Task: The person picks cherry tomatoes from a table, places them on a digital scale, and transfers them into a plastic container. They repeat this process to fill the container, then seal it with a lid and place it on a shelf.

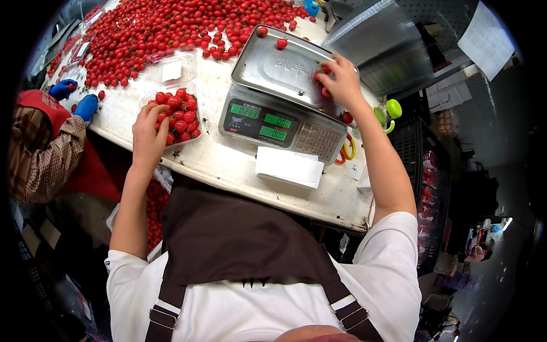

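On the left, a clear plastic box (pixel 198 117) holds a heap of red cherry tomatoes (pixel 183 115). My left hand (pixel 149 134) is at its left side, fingers curled over the heap, with a tomato between fingers and thumb. A digital scale (pixel 279 128) with a metal pan (pixel 273 65) stands ahead. Over the pan's right part, my right hand (pixel 343 82) is closed around cherry tomatoes (pixel 325 92), partly hidden by the fingers. Two more lie at the pan's far left edge, and another tomato (pixel 347 117) sits by its near right corner.
A large spread of cherry tomatoes (pixel 165 28) covers the far table. An empty clear box (pixel 178 64) lies behind the filled one. White papers (pixel 289 166), scissors (pixel 348 149) and a green-capped bottle (pixel 390 109) are near the scale. At left, a co-worker's blue-gloved hands (pixel 85 107) handle tomatoes.
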A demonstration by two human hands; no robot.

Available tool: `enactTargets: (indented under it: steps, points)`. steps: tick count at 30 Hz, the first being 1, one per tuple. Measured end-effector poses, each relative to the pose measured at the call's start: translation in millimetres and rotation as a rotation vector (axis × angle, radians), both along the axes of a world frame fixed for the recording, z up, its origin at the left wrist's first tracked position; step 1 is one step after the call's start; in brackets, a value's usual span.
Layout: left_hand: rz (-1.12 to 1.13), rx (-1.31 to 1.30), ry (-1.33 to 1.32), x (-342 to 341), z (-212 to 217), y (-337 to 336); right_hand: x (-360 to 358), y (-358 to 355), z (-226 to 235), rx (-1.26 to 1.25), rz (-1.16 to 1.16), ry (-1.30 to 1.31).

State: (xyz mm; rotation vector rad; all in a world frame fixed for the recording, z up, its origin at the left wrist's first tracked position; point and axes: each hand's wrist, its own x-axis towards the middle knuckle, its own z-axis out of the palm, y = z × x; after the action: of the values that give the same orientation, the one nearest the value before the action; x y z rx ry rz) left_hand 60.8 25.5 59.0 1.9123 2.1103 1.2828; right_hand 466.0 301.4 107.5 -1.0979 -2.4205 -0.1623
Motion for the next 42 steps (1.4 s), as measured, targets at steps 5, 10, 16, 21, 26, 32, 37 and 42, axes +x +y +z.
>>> enactTargets:
  steps: [5,10,16,21,26,32,37,42]
  points:
    - [0.012,-0.006,0.024,-6,-10,-4,27,55,-11,-0.330,-0.213,0.237]
    - [0.021,0.035,-0.018,-4,-6,-11,-20,40,-5,-0.355,-0.180,-0.060]
    - [0.051,0.004,-0.047,-13,-6,-10,-28,-5,-7,-0.154,-0.034,-0.161]
    - [0.154,-0.011,-0.095,-28,-7,-22,-44,-7,6,-0.279,-0.100,-0.092]
    - [0.173,0.042,-0.085,-44,-24,-21,-45,22,3,-0.353,-0.106,0.340]
    - [0.150,-0.019,0.042,-42,-34,-16,-160,-62,29,-0.716,0.045,0.586]
    - [0.149,-0.061,0.112,-51,-42,-2,-263,-143,8,-0.661,0.401,0.385]
    - [0.118,-0.076,-0.568,-67,-39,-8,-302,-162,-29,-0.707,0.612,0.246]
